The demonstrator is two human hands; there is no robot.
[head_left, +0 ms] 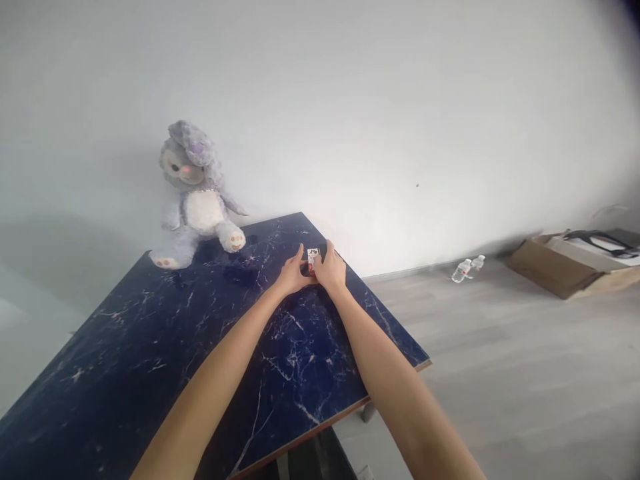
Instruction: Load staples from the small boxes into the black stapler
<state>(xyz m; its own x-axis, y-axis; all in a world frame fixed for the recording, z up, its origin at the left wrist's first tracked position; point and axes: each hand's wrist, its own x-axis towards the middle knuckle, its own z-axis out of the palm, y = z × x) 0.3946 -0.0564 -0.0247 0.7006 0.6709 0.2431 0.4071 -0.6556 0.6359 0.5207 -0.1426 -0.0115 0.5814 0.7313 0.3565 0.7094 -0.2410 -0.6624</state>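
Note:
A small white and red box (313, 254) with dark marks near its top is between my two hands over the far right part of the dark blue marbled table (210, 333). My right hand (331, 270) grips its right side, thumb lying across the front. From the left, my left hand (293, 273) curves toward it, thumb reaching the box's near end and the index finger pointing up. A dark gap shows between that hand's thumb and fingers. The far fingers of both hands are partly hidden, and the print is too small to read.
A grey plush toy (203, 210) with a white belly sits at the table's back left edge, against the white wall (350, 120). On the floor at right lie clear plastic bottles (461, 271) and an open cardboard box (555, 267) holding a dark item.

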